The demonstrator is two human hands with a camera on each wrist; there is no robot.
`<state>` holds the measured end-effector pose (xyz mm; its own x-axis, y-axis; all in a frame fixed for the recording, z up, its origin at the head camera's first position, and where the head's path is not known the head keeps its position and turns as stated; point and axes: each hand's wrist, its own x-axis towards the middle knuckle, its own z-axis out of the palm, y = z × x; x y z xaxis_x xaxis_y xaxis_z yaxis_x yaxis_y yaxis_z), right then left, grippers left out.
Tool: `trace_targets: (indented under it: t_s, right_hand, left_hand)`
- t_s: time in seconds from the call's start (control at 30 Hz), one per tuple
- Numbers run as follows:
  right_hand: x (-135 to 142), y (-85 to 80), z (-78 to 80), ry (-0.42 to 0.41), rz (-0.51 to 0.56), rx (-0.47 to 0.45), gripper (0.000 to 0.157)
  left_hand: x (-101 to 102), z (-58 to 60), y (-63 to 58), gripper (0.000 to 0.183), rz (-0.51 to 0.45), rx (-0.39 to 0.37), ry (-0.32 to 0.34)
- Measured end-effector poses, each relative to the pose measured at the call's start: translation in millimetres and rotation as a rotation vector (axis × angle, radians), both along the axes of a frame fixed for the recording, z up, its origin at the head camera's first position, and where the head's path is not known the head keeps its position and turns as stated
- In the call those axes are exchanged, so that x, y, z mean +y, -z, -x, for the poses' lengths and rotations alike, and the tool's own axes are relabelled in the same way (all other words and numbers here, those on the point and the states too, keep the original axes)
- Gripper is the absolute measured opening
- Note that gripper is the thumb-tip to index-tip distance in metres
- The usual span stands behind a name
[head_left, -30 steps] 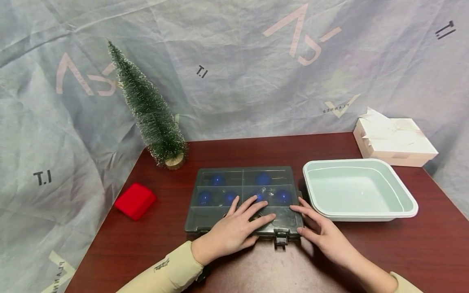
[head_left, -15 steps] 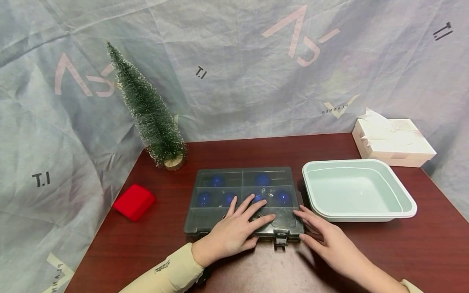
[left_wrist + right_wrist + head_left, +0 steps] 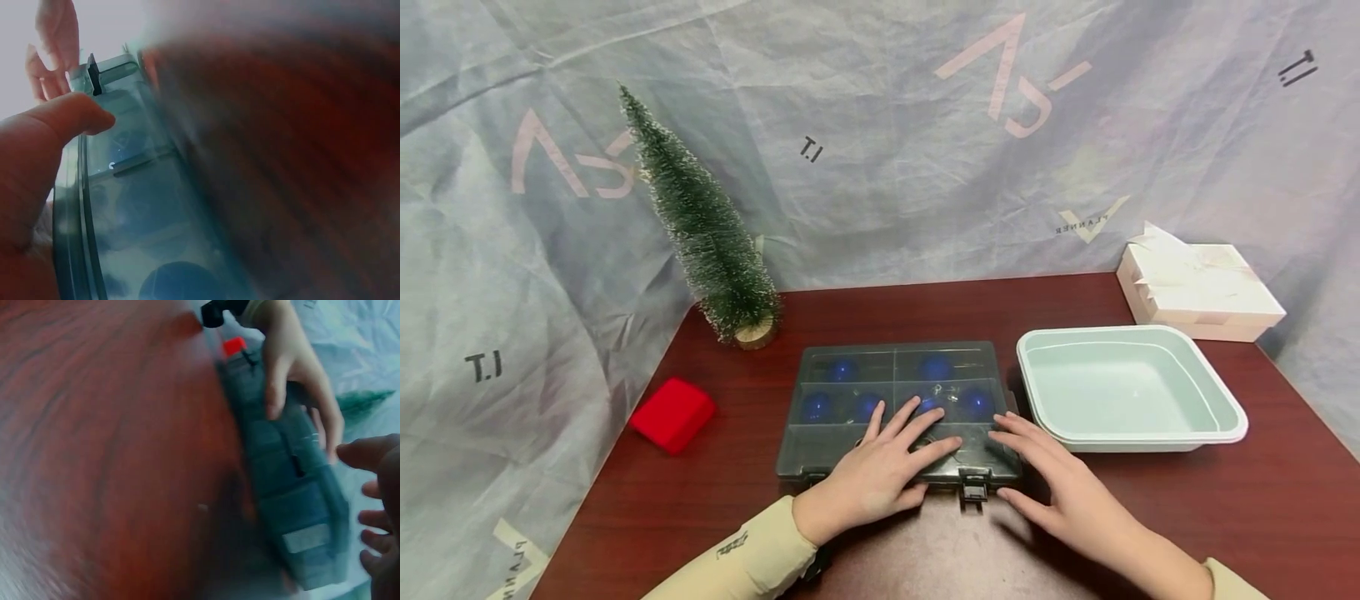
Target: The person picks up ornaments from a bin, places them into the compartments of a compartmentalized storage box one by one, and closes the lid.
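Note:
A dark, see-through compartment box (image 3: 835,446) lies on the table with its lid down, blue balls (image 3: 842,369) showing through it. My left hand (image 3: 880,475) rests on the lid with fingers spread, its thumb at the front edge. At the box's right front corner is my right hand (image 3: 1067,492), fingers extended and holding nothing; its fingertips overlap the lid's right end. A black latch (image 3: 973,487) juts out from the front edge between the hands. In the right wrist view, the box's front side (image 3: 281,481) faces the camera.
A pale green tray (image 3: 1135,392) stands right of the box, close to my right hand. Behind it is a white box with a bow (image 3: 1213,283). To the left are a red box (image 3: 673,415) and a small frosted Christmas tree (image 3: 707,225).
My right hand has drawn back from the box's right side, then come left again over its right end. The left hand stays on the lid.

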<state>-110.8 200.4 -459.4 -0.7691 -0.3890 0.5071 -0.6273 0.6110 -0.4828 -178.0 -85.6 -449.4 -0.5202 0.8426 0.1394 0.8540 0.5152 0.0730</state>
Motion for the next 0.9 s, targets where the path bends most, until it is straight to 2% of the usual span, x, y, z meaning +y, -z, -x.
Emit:
trace_targets:
  t_s: [0.13, 0.2, 0.27, 0.3, 0.43, 0.5, 0.57, 0.63, 0.73, 0.8, 0.9]
  right_hand:
    - [-4.0, 4.9, -4.3, 0.001, 0.108, 0.060, 0.050]
    - [-5.2, 4.1, -7.9, -0.025, 0.158, 0.079, 0.045]
    - [-5.7, 2.2, -10.9, -0.094, 0.199, 0.041, 0.042]
    - [-5.5, 1.4, -12.0, -0.144, 0.222, -0.011, 0.042]
    - [-3.9, 3.6, -11.6, -0.421, 0.327, -0.323, 0.035]
    - [-2.7, 7.7, -9.0, -0.556, 0.363, -0.517, 0.030]
    - [-1.4, 12.8, -6.2, -0.652, 0.396, -0.730, 0.028]
    - [-0.3, 17.2, -4.1, -0.673, 0.439, -0.932, 0.030]
    - [1.4, 21.7, -1.6, -0.642, 0.583, -1.210, 0.038]
    - [2.3, 22.7, -0.1, -0.616, 0.678, -1.321, 0.042]
    - [5.0, 23.7, 2.0, -0.630, 0.793, -1.436, 0.047]
  left_hand:
    - [1.3, 0.0, 0.1, 0.068, 0.002, -0.006, 0.003]
    - [1.5, 0.3, -0.2, 0.068, 0.005, -0.004, 0.002]
    - [1.1, 0.6, -0.4, 0.068, 0.005, -0.004, -0.001]
    - [0.8, 0.7, -0.4, 0.069, 0.005, -0.005, -0.003]
    - [-0.2, 1.6, 0.4, 0.070, -0.004, -0.013, -0.006]
    - [-0.2, 2.1, 0.7, 0.071, -0.007, -0.015, -0.007]
    - [-0.1, 2.3, 1.0, 0.071, -0.007, -0.018, -0.007]
    - [0.2, 2.2, 1.2, 0.071, -0.005, -0.021, -0.006]
    - [0.7, 1.8, 1.3, 0.070, -0.002, -0.031, -0.006]
    - [0.8, 1.7, 1.3, 0.069, -0.002, -0.031, -0.007]
    - [0.8, 1.5, 1.4, 0.069, -0.001, -0.030, -0.004]
